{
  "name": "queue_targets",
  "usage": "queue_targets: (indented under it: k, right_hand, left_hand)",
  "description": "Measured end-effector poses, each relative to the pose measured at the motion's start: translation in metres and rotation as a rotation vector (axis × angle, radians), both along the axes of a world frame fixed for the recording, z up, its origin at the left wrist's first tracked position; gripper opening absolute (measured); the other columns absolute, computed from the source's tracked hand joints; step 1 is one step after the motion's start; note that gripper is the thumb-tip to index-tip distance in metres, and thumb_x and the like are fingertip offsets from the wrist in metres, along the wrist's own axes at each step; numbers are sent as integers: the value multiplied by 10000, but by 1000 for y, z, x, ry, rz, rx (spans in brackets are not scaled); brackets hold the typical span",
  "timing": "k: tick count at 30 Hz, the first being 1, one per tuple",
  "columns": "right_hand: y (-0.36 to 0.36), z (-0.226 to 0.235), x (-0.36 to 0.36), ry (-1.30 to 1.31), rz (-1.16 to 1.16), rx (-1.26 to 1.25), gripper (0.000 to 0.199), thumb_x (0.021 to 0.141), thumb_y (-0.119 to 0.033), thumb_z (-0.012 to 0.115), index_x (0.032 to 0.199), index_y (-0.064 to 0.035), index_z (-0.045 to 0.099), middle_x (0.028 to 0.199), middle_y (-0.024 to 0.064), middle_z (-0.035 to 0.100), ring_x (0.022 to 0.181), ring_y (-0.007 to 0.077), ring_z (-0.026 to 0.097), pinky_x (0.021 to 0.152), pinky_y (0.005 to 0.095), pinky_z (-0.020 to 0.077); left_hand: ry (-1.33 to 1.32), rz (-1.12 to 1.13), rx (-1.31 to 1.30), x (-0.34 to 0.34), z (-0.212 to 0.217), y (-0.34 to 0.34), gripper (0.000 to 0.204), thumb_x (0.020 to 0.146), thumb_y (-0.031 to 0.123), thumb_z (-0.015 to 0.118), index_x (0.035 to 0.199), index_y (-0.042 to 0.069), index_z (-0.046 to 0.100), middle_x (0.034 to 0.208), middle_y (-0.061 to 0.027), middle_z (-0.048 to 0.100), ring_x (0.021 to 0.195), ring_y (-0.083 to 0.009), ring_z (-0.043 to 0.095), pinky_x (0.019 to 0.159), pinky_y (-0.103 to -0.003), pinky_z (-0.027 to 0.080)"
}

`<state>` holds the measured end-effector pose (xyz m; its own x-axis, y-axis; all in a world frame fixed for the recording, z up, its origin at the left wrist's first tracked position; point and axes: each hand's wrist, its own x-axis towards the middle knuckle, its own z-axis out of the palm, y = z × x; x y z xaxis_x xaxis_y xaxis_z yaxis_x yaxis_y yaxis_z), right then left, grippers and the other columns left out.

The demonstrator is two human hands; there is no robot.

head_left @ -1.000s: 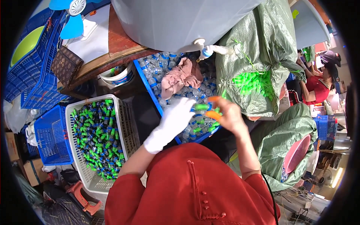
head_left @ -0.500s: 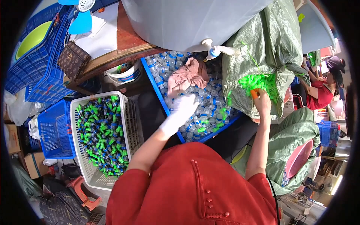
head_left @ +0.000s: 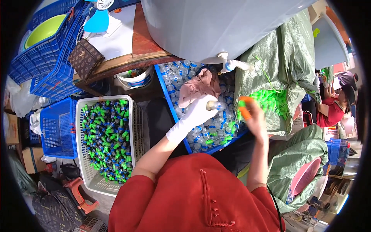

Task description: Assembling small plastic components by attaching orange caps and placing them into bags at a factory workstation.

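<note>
Left hand (head_left: 199, 111), in a white glove, curled around a small clear plastic bottle (head_left: 213, 104) held over the blue plastic crate (head_left: 176, 118) of clear uncapped bottles. Right hand (head_left: 253, 116), bare but for orange fingertip covers, pinching a bright green plastic cap (head_left: 242, 103) just beside the bottle's mouth, not quite touching. Crumpled pink cloth (head_left: 197, 87) lying on the bottles in the crate, right behind the gloved hand. Above it, white tap (head_left: 231, 65) jutting from a large grey plastic tank (head_left: 216, 23). To the right, open green woven sack (head_left: 284, 73) showing a heap of green caps (head_left: 270, 102). To the left, white plastic basket (head_left: 137, 133) filled with capped bottles, green and blue tops; blue mesh basket (head_left: 58, 127) beside that. Wooden worktop (head_left: 141, 42) behind.
</note>
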<state>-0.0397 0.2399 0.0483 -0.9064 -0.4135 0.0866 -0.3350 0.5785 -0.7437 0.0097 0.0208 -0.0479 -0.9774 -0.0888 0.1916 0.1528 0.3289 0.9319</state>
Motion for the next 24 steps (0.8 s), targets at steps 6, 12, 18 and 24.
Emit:
queue_targets:
  k: [6, 12, 18, 24]
  right_hand:
    - [-32, -46, 3, -408, 42, -257, 248, 912, -117, 662, 1129, -30, 579, 834, 25, 656, 709, 67, 561, 610, 225, 452]
    - [-18, 25, -29, -19, -92, -421, 256, 895, -99, 682, 1127, -48, 586, 828, -2, 630, 699, 54, 550, 630, 217, 455]
    - [-46, 67, -40, 509, -139, -72, 309, 879, -95, 698, 1172, -27, 628, 771, 27, 612, 669, 52, 527, 610, 226, 450]
    - [-44, 34, -60, 214, -118, -80, 287, 874, -90, 699, 1146, -10, 655, 702, 33, 606, 636, 49, 509, 579, 235, 443]
  left_hand:
    - [33, 103, 475, -32, 7, 13, 301, 841, 93, 694, 1121, 13, 617, 955, -110, 670, 805, -158, 642, 717, -254, 506]
    - [215, 239, 101, -59, 32, -2, 342, 806, 102, 701, 1122, 3, 616, 925, -130, 669, 836, -265, 657, 741, -319, 520]
    - [421, 319, -147, -68, 35, -11, 371, 776, 98, 710, 1120, 7, 607, 944, -149, 638, 849, -297, 639, 731, -359, 514]
    - [271, 250, 105, -63, 35, -10, 351, 774, 100, 712, 1098, 23, 599, 940, -149, 624, 828, -282, 645, 714, -366, 518]
